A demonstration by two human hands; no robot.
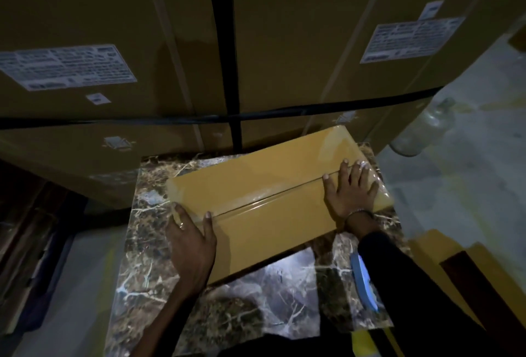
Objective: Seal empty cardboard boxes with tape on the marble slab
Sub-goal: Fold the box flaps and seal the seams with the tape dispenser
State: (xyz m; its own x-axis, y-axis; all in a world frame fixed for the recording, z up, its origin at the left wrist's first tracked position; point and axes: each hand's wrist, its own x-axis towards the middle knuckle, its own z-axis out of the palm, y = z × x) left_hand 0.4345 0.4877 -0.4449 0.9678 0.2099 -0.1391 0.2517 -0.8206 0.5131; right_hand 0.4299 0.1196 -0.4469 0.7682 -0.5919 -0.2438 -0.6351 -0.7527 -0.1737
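flat cardboard box [273, 200] lies diagonally on the marble slab [227, 299], far end toward the stack behind, flaps closed w/ the centre seam running along its length. glossy clear tape [256, 200] seems to cover the seam, but its edges are hard to make out in the dim light; can't tell how far it runs.

left hand [193, 240] rests on the near left end of the box, fingers spread and fairly straight, thumb lying next to the seam, a ring on one finger. right hand [351, 188] lies flat on the right end w/ fingers fanned wide, pressing down; shiny film shows around the fingertips there. bracelet at the wrist, dark sleeve [412, 285] covering the forearm and cut off at the bottom edge.

blue-handled tool [365, 282] lies on the slab by the right forearm, partly hidden by the sleeve — prob a cutter, can't be sure. behind the slab big cartons [113, 29] w/ white labels and black straps; label text too blurred to read. clear bottle-like thing [421, 132] at right, faint and see-through. left side and lower right corner too dark to id anything.
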